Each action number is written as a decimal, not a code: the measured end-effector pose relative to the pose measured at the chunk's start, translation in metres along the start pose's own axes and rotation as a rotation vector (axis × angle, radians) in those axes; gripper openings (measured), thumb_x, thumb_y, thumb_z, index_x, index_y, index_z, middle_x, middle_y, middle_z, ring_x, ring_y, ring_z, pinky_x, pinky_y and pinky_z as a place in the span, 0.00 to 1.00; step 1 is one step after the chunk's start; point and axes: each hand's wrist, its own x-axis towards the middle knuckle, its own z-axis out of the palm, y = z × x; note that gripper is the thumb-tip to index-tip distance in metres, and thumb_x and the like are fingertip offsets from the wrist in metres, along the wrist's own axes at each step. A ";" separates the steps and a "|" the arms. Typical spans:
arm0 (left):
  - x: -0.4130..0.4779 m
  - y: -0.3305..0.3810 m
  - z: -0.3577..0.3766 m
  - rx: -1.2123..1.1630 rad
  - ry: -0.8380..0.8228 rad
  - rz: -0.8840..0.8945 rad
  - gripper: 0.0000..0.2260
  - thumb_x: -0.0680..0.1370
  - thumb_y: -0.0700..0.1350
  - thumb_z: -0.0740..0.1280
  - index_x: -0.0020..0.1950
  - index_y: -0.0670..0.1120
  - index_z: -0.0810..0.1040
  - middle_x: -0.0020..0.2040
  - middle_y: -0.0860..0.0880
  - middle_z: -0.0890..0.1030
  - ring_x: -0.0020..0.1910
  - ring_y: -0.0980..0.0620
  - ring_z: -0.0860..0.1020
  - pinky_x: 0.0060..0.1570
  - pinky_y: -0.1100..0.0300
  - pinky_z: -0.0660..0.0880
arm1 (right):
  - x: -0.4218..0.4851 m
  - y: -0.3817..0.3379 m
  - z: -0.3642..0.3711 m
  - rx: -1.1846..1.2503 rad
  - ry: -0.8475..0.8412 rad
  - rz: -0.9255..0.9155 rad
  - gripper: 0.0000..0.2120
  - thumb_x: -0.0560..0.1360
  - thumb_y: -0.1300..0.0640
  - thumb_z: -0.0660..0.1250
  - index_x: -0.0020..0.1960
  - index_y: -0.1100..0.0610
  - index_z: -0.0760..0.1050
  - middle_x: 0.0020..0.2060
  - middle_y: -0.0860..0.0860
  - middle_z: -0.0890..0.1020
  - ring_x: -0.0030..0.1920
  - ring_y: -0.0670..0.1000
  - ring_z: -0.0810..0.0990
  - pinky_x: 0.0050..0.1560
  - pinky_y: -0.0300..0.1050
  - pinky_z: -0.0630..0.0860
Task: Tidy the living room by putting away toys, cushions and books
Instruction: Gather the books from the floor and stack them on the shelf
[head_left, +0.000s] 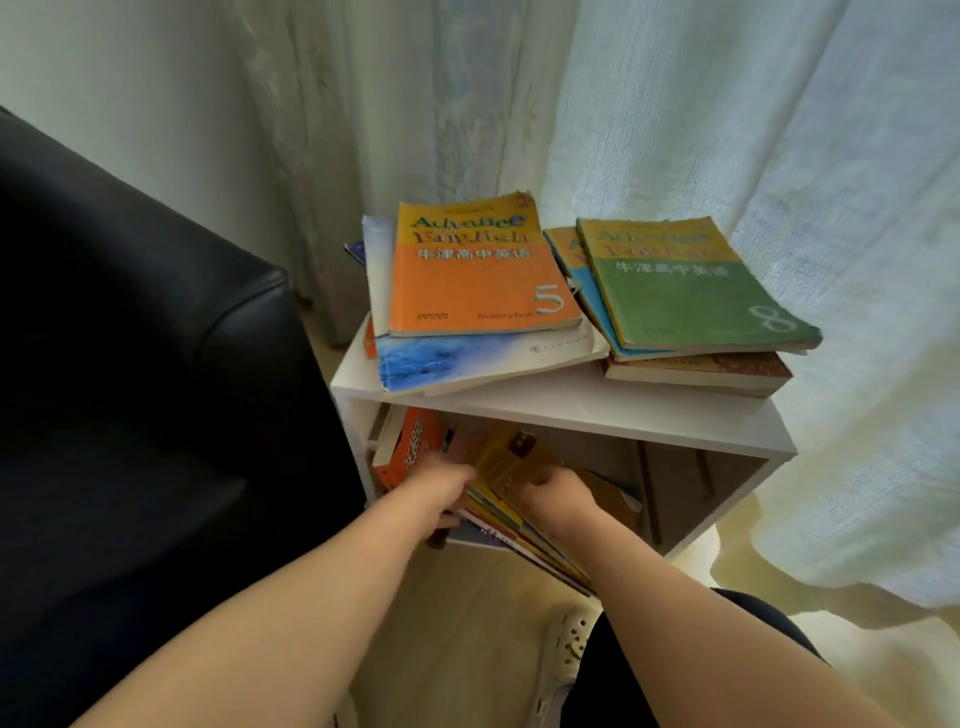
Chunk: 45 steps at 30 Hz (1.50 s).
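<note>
Head camera: a person's left hand (441, 488) and right hand (558, 499) hold a tilted bundle (511, 525) of thin books at the mouth of a white shelf's (571, 410) open compartment. The left hand's fingers curl round the bundle's left edge and the right hand's curl over its top, though both are blurred. An orange book (410, 447) stands inside at the left. On top lie book 5 (483, 280) over a blue book (467, 358), and book 8 (685, 291) on a second pile. A black sofa (130, 364) stands at left, with a curtain (779, 130) behind.
</note>
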 end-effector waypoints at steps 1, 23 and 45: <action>-0.009 0.004 -0.005 0.064 0.003 0.058 0.11 0.79 0.43 0.62 0.61 0.43 0.71 0.49 0.45 0.78 0.49 0.48 0.76 0.47 0.54 0.74 | -0.007 -0.007 -0.002 0.001 0.007 -0.038 0.17 0.78 0.55 0.60 0.66 0.58 0.71 0.58 0.56 0.78 0.56 0.55 0.76 0.49 0.43 0.71; -0.063 0.122 -0.074 0.843 0.353 0.783 0.14 0.80 0.38 0.54 0.63 0.50 0.70 0.64 0.50 0.72 0.59 0.50 0.72 0.52 0.56 0.72 | -0.044 -0.136 -0.069 -0.371 0.512 -0.579 0.14 0.78 0.54 0.58 0.63 0.52 0.72 0.59 0.51 0.78 0.60 0.51 0.73 0.59 0.46 0.71; -0.011 0.119 -0.087 0.271 0.289 0.551 0.22 0.72 0.41 0.72 0.65 0.50 0.73 0.70 0.49 0.60 0.70 0.48 0.61 0.67 0.55 0.62 | 0.024 -0.140 -0.051 -1.007 0.585 -0.734 0.18 0.68 0.40 0.72 0.40 0.56 0.76 0.33 0.54 0.80 0.33 0.58 0.81 0.27 0.46 0.72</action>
